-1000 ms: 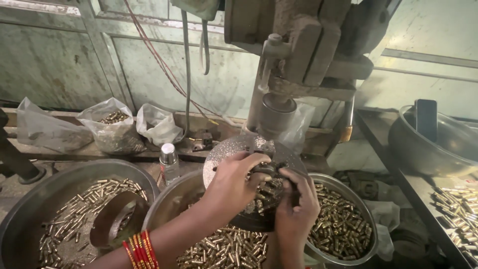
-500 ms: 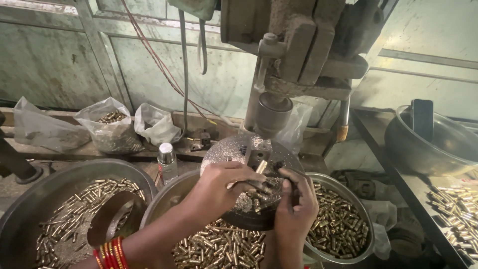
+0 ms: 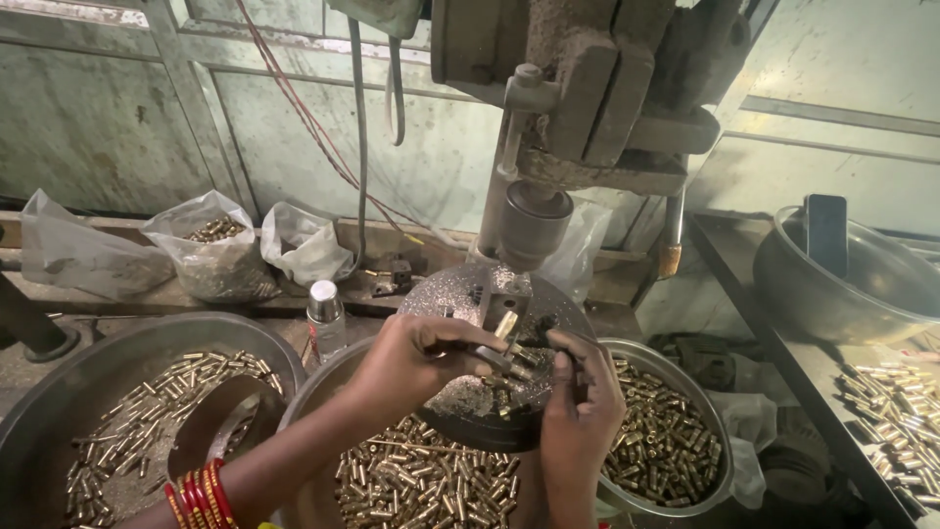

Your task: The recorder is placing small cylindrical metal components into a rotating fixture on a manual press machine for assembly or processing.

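Two hands meet on the round drill table [image 3: 452, 294], under the chuck [image 3: 530, 221]. The left hand [image 3: 411, 355] pinches a small brass piece [image 3: 505, 324] between thumb and fingertips, just beside the metal block [image 3: 498, 291] on the table. The right hand [image 3: 578, 397] is curled, its fingers closed around something dark; what it grips is hidden by the fingers and cannot be told. Loose brass bits by the fingertips blur together. The table's near edge is covered by both hands. Red bangles [image 3: 199, 493] ring the left wrist, cut off at the bottom edge. Brass pieces fill the left pan [image 3: 69, 392], the middle bowl [image 3: 313, 392] and the right bowl [image 3: 710, 421], each partly out of view or hidden behind the arms. A second ago the left palm lay flat over the table's middle; now it has drawn back, so the block and brass piece show.
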